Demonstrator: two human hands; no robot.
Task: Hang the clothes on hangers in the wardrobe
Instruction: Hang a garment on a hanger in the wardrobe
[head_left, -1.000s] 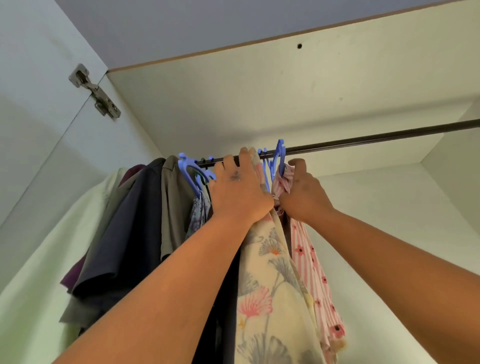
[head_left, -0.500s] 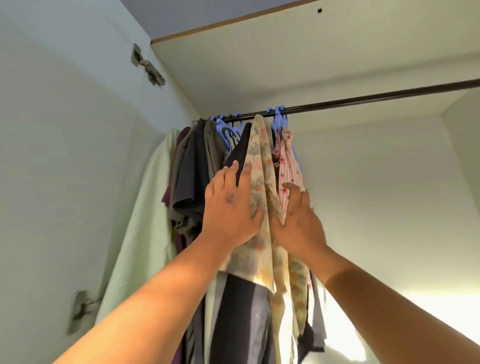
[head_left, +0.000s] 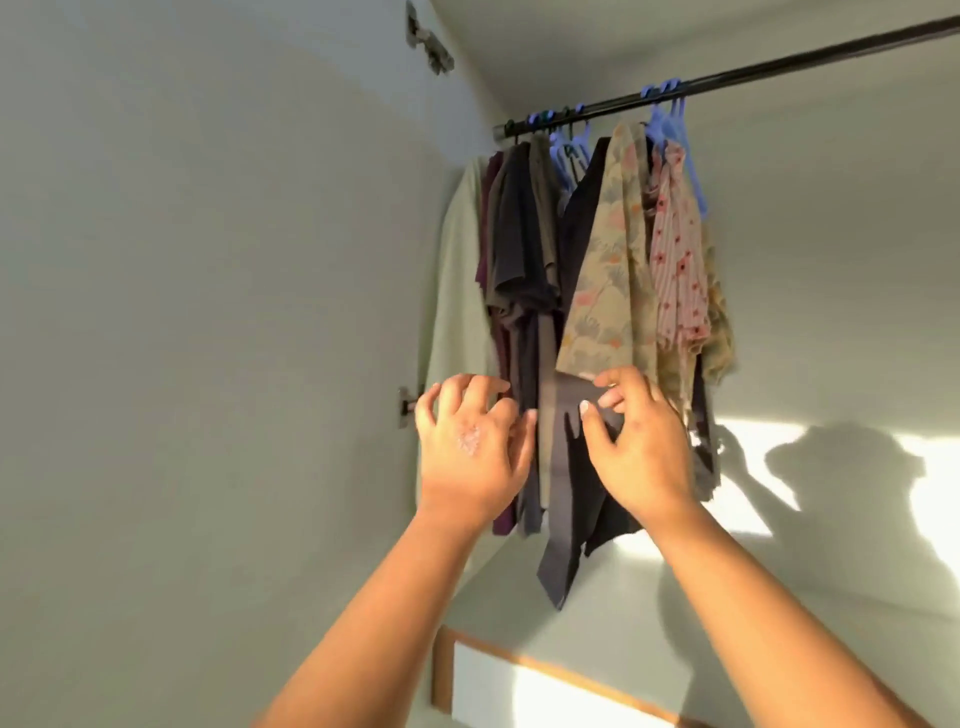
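Soft dark garment (head_left: 566, 499) beneath loosely curled, empty left hand (head_left: 470, 452) and right hand (head_left: 636, 441).

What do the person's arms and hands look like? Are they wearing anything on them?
Both arms are bare as far as the picture shows: no sleeves, gloves or watch. The left hand has a rough, pale, flaky-looking patch on its back. The right hand has short, light fingernails. I can't make out any rings.

Head view, upward into wardrobe (head_left: 208, 312)
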